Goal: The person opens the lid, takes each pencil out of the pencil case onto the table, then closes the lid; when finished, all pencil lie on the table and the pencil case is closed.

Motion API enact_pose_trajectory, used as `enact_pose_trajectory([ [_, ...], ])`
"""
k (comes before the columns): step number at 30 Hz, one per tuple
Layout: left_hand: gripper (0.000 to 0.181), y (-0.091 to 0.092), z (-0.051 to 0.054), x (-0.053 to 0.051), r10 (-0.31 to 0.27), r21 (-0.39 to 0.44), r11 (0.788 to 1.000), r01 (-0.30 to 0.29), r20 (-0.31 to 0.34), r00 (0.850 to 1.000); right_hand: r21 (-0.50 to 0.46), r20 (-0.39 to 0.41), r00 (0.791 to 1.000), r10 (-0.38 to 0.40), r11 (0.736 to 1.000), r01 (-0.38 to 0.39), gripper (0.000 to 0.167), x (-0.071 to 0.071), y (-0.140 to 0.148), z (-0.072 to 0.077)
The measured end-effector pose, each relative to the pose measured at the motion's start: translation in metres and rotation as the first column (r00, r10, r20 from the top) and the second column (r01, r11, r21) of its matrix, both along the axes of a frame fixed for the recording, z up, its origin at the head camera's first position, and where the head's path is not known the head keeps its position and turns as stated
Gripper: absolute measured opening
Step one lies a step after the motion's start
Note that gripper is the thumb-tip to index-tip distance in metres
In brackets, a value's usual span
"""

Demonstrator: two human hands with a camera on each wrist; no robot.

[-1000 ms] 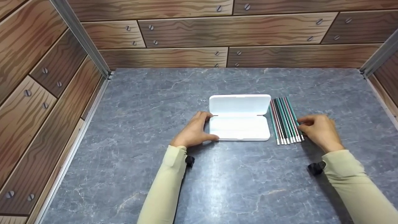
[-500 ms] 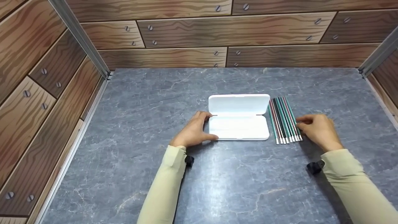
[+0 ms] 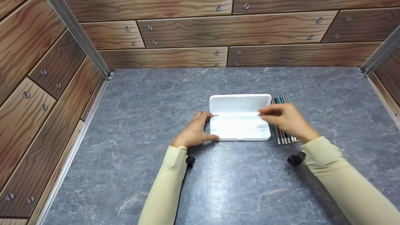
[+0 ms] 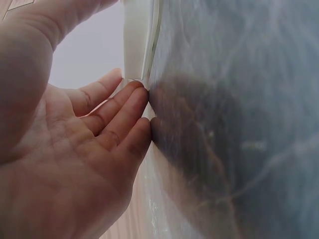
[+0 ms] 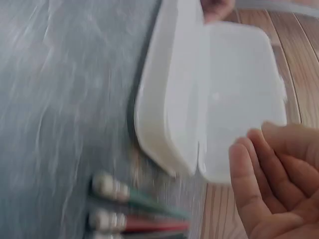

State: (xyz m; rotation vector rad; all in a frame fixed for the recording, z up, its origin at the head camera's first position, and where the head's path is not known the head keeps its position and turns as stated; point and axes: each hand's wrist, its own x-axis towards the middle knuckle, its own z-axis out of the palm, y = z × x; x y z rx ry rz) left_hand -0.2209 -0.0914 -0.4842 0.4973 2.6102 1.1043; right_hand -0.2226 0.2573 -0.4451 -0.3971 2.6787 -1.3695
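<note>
A white pencil case (image 3: 239, 128) lies with its lid (image 3: 239, 103) raised, its bottom bare inside. My left hand (image 3: 196, 130) grips the case's left end, thumb at the front edge and fingers near the hinge side. In the left wrist view, fingertips (image 4: 134, 92) touch the case's end and the table. Over the case's right end is my right hand (image 3: 286, 120), thumb and fingers near each other. The right wrist view shows nothing between its slightly bent fingers (image 5: 244, 172). Several pencils (image 3: 282, 137) with white erasers lie just right of the case, partly hidden beneath this hand.
The grey marbled table (image 3: 150, 100) stretches around the case. Wood-patterned walls (image 3: 184, 31) stand at the back and sides, with metal rails (image 3: 82, 40) at the corners. A small black wrist camera (image 3: 296, 158) sits at each sleeve.
My right hand has moved left from the pencils' right side, passing over them to the case's right end. The left hand and the case stay in place.
</note>
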Motion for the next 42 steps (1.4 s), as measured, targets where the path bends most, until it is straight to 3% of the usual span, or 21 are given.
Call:
enact_pose_trajectory([
  [6,0.080,0.003,0.002,0.000,-0.005,-0.001,1.000,0.005,0.015,1.000,0.207,-0.015,0.985,0.172,0.964,-0.165,0.028,-0.001,-0.020,-0.009],
  [14,0.080,0.004,0.001,-0.002,-0.016,0.011,1.000,0.016,0.002,1.000,0.299,-0.065,0.976,0.210,0.937,-0.181,0.018,-0.003,-0.029,-0.016],
  [32,0.080,0.000,0.001,0.000,-0.005,0.015,1.000,0.005,0.007,1.000,0.320,-0.032,0.970,0.240,0.922,-0.217,0.019,-0.010,-0.032,-0.014],
  [38,0.080,0.000,0.000,0.000,-0.005,0.009,1.000,0.005,0.008,1.000,0.346,-0.081,0.964,0.252,0.914,-0.210,0.018,-0.010,-0.033,-0.015],
  [42,0.079,-0.001,-0.001,-0.001,-0.010,0.014,1.000,0.010,0.000,1.000,0.323,-0.149,0.959,0.241,0.929,-0.183,0.016,-0.007,-0.033,-0.018],
])
